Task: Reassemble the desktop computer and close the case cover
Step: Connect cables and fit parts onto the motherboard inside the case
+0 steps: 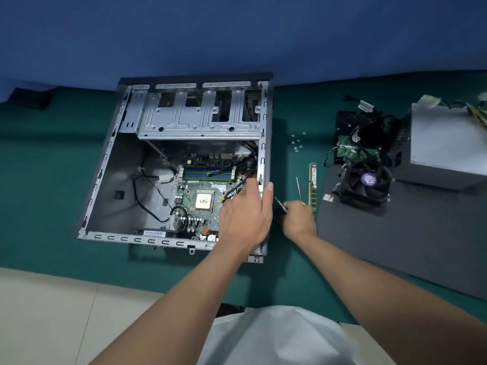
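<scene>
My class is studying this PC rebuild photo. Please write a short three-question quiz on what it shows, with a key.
1. True or false: the cooler sits on the CPU.
2. Where is the RAM stick? A in a slot; B on the mat, right of the case; C on the drive cage.
3. Which hand rests on the case?
Key: 1 false, it lies off to the right; 2 B; 3 the left hand.

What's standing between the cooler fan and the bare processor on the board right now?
The left hand reaches over the case's right rail, directly between the cooler fan and the processor; the right hand, gripping a thin tool, sits there too. A black cable lies just right of the processor, whose top is uncovered.
</scene>
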Tool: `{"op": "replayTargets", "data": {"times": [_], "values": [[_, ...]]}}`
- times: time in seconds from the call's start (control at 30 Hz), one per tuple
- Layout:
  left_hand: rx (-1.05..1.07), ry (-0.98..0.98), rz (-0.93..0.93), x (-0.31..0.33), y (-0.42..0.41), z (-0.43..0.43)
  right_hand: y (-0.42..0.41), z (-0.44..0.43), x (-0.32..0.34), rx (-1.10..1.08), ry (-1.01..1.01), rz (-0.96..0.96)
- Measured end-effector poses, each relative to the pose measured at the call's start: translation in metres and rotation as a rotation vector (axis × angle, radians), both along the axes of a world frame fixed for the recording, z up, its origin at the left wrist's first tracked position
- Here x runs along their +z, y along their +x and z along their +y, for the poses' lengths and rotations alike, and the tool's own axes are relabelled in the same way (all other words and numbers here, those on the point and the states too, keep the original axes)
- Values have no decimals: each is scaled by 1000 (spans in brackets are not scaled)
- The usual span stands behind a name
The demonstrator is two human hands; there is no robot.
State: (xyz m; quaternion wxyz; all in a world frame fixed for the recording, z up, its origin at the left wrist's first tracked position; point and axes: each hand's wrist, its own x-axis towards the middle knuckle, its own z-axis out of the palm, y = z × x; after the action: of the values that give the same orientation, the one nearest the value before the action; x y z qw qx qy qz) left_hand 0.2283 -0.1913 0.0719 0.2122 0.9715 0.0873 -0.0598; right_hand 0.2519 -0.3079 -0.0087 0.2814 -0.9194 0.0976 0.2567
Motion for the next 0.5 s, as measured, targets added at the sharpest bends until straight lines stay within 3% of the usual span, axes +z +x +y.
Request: {"op": "replayTargets", "data": {"times": [0.3, 0.5], "values": [[1, -19, -12, -1, -1, 1, 2, 9, -5, -85, -34, 13], [109, -180, -69, 3, -1, 4, 28, 5, 40, -630, 499, -111]]}}
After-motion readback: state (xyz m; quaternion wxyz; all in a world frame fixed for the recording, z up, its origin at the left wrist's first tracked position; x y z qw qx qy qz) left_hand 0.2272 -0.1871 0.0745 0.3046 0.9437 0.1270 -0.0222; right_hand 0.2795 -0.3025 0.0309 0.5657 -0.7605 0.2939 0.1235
